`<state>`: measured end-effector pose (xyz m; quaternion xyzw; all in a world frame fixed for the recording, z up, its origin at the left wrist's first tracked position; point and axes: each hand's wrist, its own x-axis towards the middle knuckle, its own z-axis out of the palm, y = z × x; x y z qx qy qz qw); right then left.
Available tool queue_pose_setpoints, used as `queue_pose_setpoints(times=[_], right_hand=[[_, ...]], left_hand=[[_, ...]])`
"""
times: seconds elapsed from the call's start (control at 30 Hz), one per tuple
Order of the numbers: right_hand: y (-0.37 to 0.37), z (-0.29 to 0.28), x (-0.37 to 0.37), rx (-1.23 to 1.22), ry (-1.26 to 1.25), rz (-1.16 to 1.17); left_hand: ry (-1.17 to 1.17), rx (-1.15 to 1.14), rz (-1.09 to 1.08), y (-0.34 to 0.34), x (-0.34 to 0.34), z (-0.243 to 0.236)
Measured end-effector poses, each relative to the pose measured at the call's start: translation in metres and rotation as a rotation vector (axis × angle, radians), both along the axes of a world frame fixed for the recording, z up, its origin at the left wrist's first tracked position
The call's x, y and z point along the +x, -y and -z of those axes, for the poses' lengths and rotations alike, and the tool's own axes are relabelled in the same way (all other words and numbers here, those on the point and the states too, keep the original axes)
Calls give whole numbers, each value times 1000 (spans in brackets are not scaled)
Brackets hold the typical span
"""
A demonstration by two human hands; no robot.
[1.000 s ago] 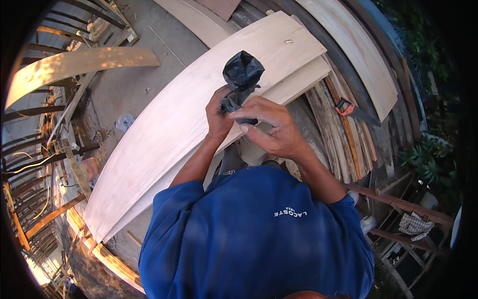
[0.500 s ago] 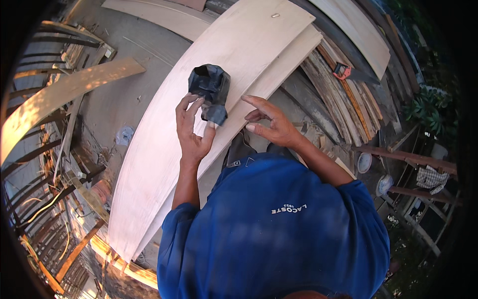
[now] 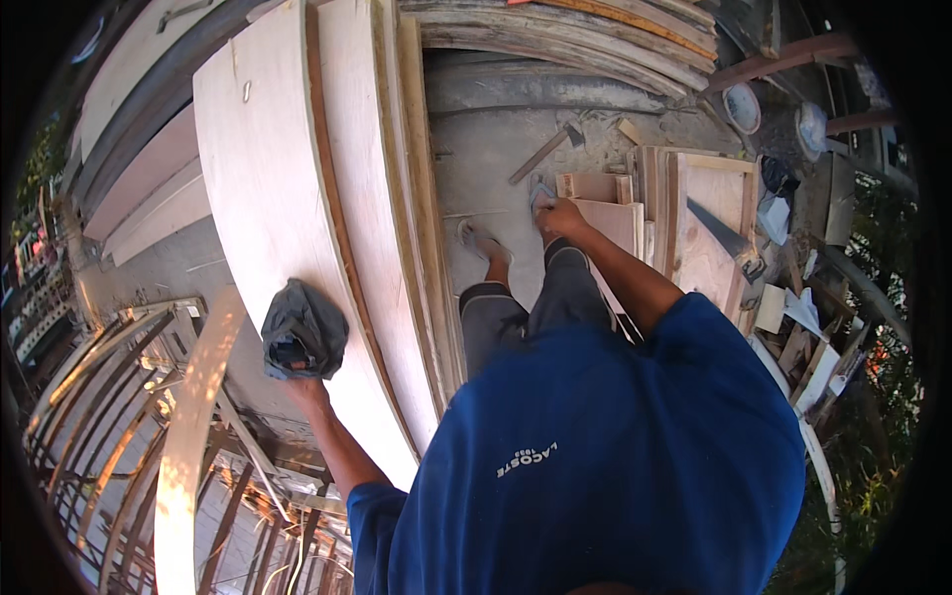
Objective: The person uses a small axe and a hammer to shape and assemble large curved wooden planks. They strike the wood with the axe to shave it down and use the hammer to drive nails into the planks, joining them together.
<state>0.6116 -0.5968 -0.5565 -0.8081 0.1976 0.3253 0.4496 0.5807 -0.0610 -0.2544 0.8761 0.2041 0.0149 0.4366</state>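
Observation:
At the near left edge of a long pale wooden plank [image 3: 268, 198], my left hand [image 3: 307, 392] holds a crumpled black plastic bag [image 3: 307, 325]. The bag covers most of its fingers. My right hand [image 3: 560, 218] hangs lower, in front of my right leg and just beside my foot. Its fingers are curled closed, and whatever they may hold is hidden. More planks [image 3: 367, 159] are stacked along the right side of the top one.
Beyond my feet a hammer [image 3: 547, 151] lies on the dusty floor. To the right are upright wooden panels [image 3: 704, 223], a handsaw [image 3: 729, 243] and a white bucket [image 3: 742, 107]. A curved board [image 3: 188, 456] and a slatted wooden frame [image 3: 99, 436] stand at left.
My view has swung to the right. My left hand now holds the bag out over the plank's left edge. My right hand has left the bag's side and dropped toward my foot.

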Motion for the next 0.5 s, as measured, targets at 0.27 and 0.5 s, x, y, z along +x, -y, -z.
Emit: queue_pose_setpoints(times=[0.27, 0.5], right_hand=[[85, 268, -46, 165, -263, 413], [114, 439, 7, 106, -84, 39]], left_hand=[[-52, 572, 212, 1, -11, 53], [-136, 627, 350, 158, 41, 163]])
